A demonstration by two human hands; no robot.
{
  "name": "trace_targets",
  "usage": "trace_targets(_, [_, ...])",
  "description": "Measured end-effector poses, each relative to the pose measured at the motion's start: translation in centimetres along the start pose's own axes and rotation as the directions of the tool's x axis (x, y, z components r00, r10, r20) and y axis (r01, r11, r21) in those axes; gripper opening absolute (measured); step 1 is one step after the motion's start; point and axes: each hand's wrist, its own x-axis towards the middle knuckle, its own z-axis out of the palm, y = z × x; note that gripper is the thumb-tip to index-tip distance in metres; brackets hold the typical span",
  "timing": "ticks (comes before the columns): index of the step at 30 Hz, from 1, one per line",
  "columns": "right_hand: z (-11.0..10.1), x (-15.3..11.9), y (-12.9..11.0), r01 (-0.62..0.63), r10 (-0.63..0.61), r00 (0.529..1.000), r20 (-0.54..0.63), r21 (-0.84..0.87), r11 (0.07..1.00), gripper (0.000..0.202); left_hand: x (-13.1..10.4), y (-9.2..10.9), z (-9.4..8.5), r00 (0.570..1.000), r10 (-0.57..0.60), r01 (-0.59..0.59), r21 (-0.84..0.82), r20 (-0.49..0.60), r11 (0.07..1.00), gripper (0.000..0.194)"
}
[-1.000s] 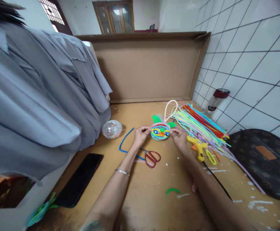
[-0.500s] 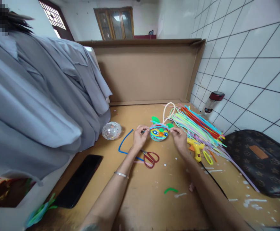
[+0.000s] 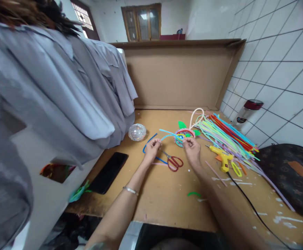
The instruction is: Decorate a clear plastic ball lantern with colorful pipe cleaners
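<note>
My left hand point(image 3: 153, 150) pinches one end of a light blue pipe cleaner point(image 3: 168, 135) over the table. The fingers of my right hand point(image 3: 192, 150) are closed on its other part, where it bends back into a second strand. Just behind my right hand sits a clear ball decorated as a face point(image 3: 184, 132), with pink trim and green leaf-shaped ears, partly covered by that hand. Red-handled scissors point(image 3: 174, 163) lie below, between my forearms. Beside my left hand runs a bent dark blue pipe cleaner point(image 3: 148, 140), partly hidden by it.
A clear ball point(image 3: 137, 132) and a black phone point(image 3: 109, 172) lie on the left near hanging grey shirts point(image 3: 89, 86). To the right are a pipe cleaner bundle point(image 3: 226, 135), a yellow glue gun point(image 3: 223, 158) with its cord, a bottle point(image 3: 247, 113) and a dark bag point(image 3: 289, 177). Cardboard point(image 3: 180, 76) stands behind.
The view has swung left. My hands and the light blue pipe cleaner have moved left relative to the face ball, so the strand no longer lies across the face's top.
</note>
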Motion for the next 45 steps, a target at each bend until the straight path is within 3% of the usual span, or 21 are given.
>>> trace_targets(7, [2.3,-0.4,0.3,-0.045,0.047,0.998,-0.046,0.029,0.999,0.03,-0.9,-0.3,-1.7,1.0,-0.023,0.023,-0.022,0.003,1.0,0.027])
trace_targets(13, [3.2,-1.1,0.4,-0.064,0.074,0.991,-0.108,0.09,0.994,0.033,-0.4,-0.8,-2.9,1.0,0.023,-0.02,0.22,-0.013,0.975,0.013])
trace_targets(16, [2.9,-1.4,0.5,-0.03,0.032,0.998,-0.048,0.043,0.999,0.03,-0.3,-0.7,-3.4,0.998,0.047,-0.034,0.248,-0.046,0.968,0.015])
trace_targets(19, [2.2,-1.9,0.5,0.08,-0.057,0.989,0.14,-0.167,0.983,0.024,0.0,-0.6,-3.6,0.993,0.034,-0.016,0.151,-0.116,0.988,0.018])
trace_targets(21, [1.8,-2.4,0.3,0.176,-0.03,0.942,0.335,-0.416,0.892,0.017,0.1,-0.6,-3.6,0.988,0.001,0.009,0.065,-0.154,0.998,0.018])
trace_targets(24, [1.6,-3.2,-0.6,0.35,0.158,0.828,0.538,-0.717,0.603,0.008,0.3,-0.7,-3.5,0.984,-0.056,0.047,-0.058,-0.168,0.997,0.019])
trace_targets(27, [1.8,-3.9,-1.7,0.489,0.236,0.764,0.6,-0.778,0.395,0.012,0.3,-0.6,-3.4,0.981,-0.099,0.072,-0.158,-0.17,0.985,0.021])
trace_targets(31, [1.9,-4.4,-2.6,0.526,0.277,0.744,0.608,-0.789,0.318,0.019,0.3,-0.3,-3.0,0.973,-0.175,0.125,-0.291,-0.152,0.949,0.023])
trace_targets(34, [1.6,-4.0,-2.4,0.445,0.233,0.799,0.554,-0.807,0.389,0.018,0.1,-0.1,-2.5,0.97,-0.22,0.167,-0.381,-0.102,0.909,0.027])
trace_targets(37, [1.5,-3.2,-1.4,0.279,0.112,0.877,0.467,-0.684,0.674,0.022,-0.1,0.0,-2.0,0.966,-0.25,0.2,-0.427,-0.063,0.882,0.033])
trace_targets(39, [1.7,-2.6,-0.5,0.104,0.113,0.9,0.421,-0.459,0.882,0.03,-0.3,0.0,-1.8,0.964,-0.259,0.212,-0.44,-0.051,0.873,0.038])
trace_targets(40, [1.8,-2.5,-0.1,-0.001,0.148,0.897,0.417,-0.332,0.943,0.035,-0.4,0.0,-1.7,0.964,-0.261,0.215,-0.448,-0.043,0.868,0.04])
trace_targets(42, [2.0,-2.3,0.5,-0.164,0.201,0.879,0.432,-0.122,0.979,0.044,-0.5,0.1,-1.6,0.964,-0.264,0.223,-0.465,-0.024,0.857,0.044])
trace_targets(45, [2.3,-2.5,1.1,-0.197,0.181,0.882,0.434,-0.009,0.98,0.049,-0.6,0.3,-1.4,0.963,-0.268,0.233,-0.467,-0.009,0.853,0.049])
